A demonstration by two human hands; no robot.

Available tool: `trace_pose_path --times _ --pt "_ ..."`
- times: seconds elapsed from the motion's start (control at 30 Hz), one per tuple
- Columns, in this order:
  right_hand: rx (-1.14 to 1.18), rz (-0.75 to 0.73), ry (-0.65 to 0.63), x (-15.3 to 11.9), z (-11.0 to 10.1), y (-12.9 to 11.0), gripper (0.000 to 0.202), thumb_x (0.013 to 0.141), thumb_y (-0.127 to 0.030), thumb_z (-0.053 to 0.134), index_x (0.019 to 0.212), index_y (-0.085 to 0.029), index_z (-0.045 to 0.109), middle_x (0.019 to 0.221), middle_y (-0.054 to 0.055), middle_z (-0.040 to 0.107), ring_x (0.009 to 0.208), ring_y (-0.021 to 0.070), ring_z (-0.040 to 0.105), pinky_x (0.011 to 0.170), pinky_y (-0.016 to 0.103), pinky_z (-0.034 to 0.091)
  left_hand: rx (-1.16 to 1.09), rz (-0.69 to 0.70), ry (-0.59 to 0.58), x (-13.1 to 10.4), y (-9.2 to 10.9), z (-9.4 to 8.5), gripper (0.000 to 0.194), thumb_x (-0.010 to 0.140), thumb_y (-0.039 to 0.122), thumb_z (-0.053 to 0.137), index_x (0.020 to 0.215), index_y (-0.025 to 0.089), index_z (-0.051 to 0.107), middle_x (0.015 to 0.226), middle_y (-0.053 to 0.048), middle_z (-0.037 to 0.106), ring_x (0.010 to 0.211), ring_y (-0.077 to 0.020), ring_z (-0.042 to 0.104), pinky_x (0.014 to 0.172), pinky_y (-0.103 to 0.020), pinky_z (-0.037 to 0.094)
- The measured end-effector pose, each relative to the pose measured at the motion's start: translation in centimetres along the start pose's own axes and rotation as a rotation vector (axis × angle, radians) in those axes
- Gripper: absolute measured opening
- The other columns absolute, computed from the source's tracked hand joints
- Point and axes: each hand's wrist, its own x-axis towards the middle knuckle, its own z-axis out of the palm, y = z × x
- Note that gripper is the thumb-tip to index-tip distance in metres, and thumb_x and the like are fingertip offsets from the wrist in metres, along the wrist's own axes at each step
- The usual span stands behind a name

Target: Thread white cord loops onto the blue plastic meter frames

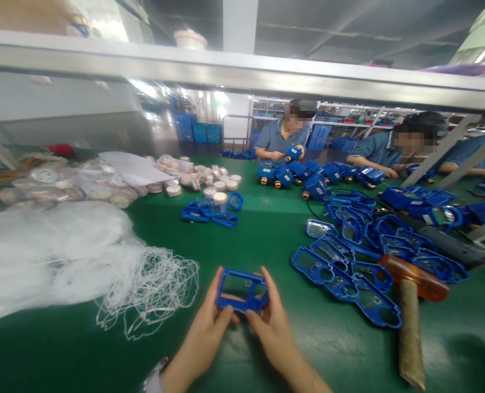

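Observation:
A blue plastic cover frame (pixel 242 307) with a clear window and a round hole is held up above the green table. My left hand (pixel 210 322) grips its left end, thumb on the lower edge. My right hand (pixel 271 322) closes on the right end beside the round hole, thumb also along the lower edge. To the left of my hands lies a tangle of thin white cord or gasket loops (pixel 160 284) spilling from a clear plastic bag (pixel 54 256). Several similar blue frames (pixel 344 278) are piled to the right.
An orange-headed mallet (pixel 409 311) lies at the right. Blue housings with brass fittings (pixel 285 176) line the far side. White tape rolls (pixel 220 197) stand behind a few blue frames (pixel 197 214). A metal shelf bar (pixel 242 71) crosses overhead. Co-workers (pixel 285 136) sit opposite.

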Motion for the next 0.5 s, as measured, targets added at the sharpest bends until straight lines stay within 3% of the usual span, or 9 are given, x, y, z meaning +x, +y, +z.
trace_pose_path --times 0.27,0.37,0.5 --pt "0.063 0.024 0.030 0.17 0.53 -0.71 0.081 0.070 -0.016 0.068 0.137 -0.026 0.023 0.135 0.009 0.041 0.113 0.0225 0.052 0.098 0.036 0.040 0.045 -0.083 -0.013 -0.13 0.43 0.41 0.072 0.089 0.040 0.046 0.145 0.020 0.005 0.066 0.002 0.056 0.052 -0.0125 0.051 0.052 -0.022 0.043" --pt "0.093 0.031 0.001 0.43 0.63 -0.85 0.081 0.070 -0.015 0.068 0.136 -0.025 0.023 0.130 0.008 0.046 0.110 0.0223 0.054 0.097 0.036 0.041 0.018 -0.065 0.025 -0.03 0.45 0.68 0.074 0.087 0.040 0.050 0.145 0.018 0.009 0.075 -0.003 0.061 0.053 -0.0137 0.053 0.052 -0.024 0.045" --pt "0.119 0.050 -0.005 0.60 0.97 -0.82 0.083 0.067 -0.014 0.070 0.134 -0.024 0.022 0.118 0.008 0.056 0.104 0.0225 0.058 0.093 0.037 0.044 -0.039 -0.023 0.064 0.17 0.18 0.84 0.082 0.079 0.041 0.060 0.144 0.019 0.016 0.103 -0.011 0.062 0.069 -0.0191 0.061 0.064 -0.028 0.050"
